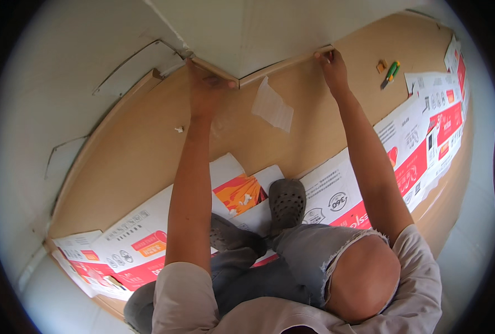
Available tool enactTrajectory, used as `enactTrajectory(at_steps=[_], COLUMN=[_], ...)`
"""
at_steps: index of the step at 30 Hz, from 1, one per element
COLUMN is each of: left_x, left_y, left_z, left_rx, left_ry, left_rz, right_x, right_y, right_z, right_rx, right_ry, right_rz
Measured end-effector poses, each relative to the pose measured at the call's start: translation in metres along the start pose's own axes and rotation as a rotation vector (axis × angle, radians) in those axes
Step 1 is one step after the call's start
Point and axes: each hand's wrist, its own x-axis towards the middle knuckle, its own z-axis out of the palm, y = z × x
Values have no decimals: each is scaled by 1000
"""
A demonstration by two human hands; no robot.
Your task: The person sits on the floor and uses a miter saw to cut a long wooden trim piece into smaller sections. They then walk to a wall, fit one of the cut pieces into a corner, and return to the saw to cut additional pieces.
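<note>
Low on the wall, a narrow light-brown skirting strip (278, 65) runs along both sides of a projecting corner. My left hand (207, 83) is on its short left leg, the thumb side near the corner and the other fingers toward the far end; they look slightly smeared. At the right end of the longer leg, my right hand (331, 64) pinches the strip with bent fingers. Between my arms, a piece of whitish translucent sheet (273, 106) lies on the brown board (247, 131). A green and black utility knife (391, 75) lies right of my right hand.
Beside the knife is a small orange-brown piece (381, 66). Flattened red and white cartons (331, 189) cover the board under my shoes (287, 203). A white scrap (179, 129) lies left of my left forearm. Another brown strip (111, 114) follows the left wall (63, 72).
</note>
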Motion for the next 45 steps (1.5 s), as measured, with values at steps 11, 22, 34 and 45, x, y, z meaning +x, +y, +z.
enactTrajectory(at_steps=[11,22,34,45], left_x=[-7,-2,3,-6], left_y=[1,-6,-17,8], left_z=[14,17,15,19], left_rx=[89,98,143,19], left_ry=[-11,-47,-6,-85], left_rz=[-44,48,-19,10], right_x=[-6,0,7,1], right_y=[5,-2,0,-2], right_z=[2,-11,-12,-3], right_rx=[48,51,-80,-133], right_ry=[8,-37,-120,-70], right_rz=[140,119,155,147])
